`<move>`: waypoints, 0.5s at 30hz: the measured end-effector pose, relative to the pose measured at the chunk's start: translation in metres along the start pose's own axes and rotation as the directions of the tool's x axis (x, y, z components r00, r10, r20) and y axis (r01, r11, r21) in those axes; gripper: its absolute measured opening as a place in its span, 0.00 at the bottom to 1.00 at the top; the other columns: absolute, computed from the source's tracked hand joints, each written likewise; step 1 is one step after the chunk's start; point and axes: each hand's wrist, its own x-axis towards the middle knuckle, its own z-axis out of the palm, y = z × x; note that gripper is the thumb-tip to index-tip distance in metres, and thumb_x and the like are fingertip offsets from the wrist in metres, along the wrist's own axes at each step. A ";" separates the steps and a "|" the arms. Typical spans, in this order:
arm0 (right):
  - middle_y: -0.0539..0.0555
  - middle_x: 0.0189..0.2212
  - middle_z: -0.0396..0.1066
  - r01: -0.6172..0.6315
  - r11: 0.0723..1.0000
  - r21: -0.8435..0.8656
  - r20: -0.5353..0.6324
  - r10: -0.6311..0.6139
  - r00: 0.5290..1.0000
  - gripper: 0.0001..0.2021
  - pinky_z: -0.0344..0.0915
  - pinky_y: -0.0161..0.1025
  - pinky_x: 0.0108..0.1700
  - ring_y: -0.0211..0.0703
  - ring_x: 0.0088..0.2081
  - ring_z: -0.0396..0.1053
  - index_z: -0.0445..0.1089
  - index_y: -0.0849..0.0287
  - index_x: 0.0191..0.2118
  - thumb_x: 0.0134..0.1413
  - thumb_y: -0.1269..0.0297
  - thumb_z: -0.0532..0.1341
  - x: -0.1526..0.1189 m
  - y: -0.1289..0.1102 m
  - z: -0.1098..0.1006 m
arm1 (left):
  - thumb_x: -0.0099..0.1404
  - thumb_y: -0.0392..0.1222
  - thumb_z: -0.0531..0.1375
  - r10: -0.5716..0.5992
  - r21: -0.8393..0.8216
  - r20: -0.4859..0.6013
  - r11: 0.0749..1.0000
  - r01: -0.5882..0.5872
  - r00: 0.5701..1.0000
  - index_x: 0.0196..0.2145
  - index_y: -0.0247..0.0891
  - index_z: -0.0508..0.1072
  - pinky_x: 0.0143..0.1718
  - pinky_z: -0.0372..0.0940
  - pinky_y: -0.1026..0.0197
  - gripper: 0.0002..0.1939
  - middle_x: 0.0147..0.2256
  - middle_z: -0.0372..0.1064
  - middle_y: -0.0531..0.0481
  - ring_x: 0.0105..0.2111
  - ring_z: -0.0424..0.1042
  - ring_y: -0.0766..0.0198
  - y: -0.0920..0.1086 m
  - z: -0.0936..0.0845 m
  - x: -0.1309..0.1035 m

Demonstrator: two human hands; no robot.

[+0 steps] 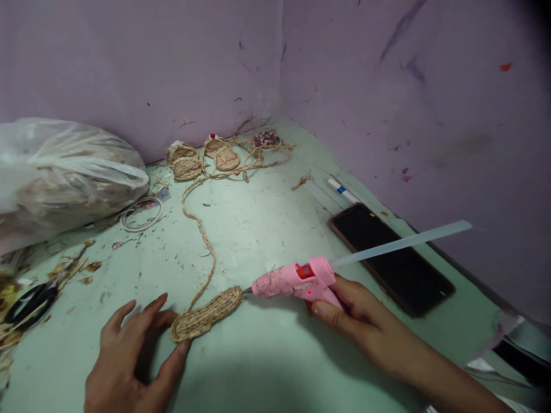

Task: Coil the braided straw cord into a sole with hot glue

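My left hand (133,355) has its thumb and a finger closed on the near left end of a woven straw sole (206,314), with the other fingers spread. A braided straw cord (202,229) runs from that end toward the back. My right hand (348,310) grips the handle of a pink glue gun (293,280). The gun's nozzle points left, at the far right end of the sole. A long translucent glue stick (404,244) sticks out of its rear.
Small straw slippers (185,162) lie at the back by the wall, with coiled cord and beads (266,137). A stuffed plastic bag (69,178), a white ring (142,214) and black scissors (32,304) are left. A phone (391,258) and marker (343,190) lie right.
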 end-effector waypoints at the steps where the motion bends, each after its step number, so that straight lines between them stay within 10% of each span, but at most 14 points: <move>1: 0.46 0.23 0.55 0.000 1.000 -0.006 -0.001 0.000 1.000 0.08 0.52 0.33 0.26 0.37 0.25 0.52 0.65 0.56 0.33 0.55 0.59 0.54 0.000 0.000 0.000 | 0.59 0.47 0.58 0.007 0.003 0.002 1.000 -0.007 1.000 0.47 0.40 0.65 0.28 0.66 0.56 0.19 0.45 0.69 0.43 0.50 0.63 0.46 -0.001 0.001 -0.001; 15: 0.48 0.26 0.60 -0.046 0.998 -0.036 0.001 0.046 0.999 0.10 0.55 0.36 0.30 0.41 0.28 0.58 0.65 0.57 0.33 0.55 0.57 0.52 0.005 -0.001 0.004 | 0.60 0.52 0.54 -0.154 -0.062 0.075 0.985 0.159 0.985 0.45 0.41 0.64 0.36 0.67 0.50 0.19 0.46 0.68 0.43 0.53 0.60 0.44 0.010 -0.002 0.000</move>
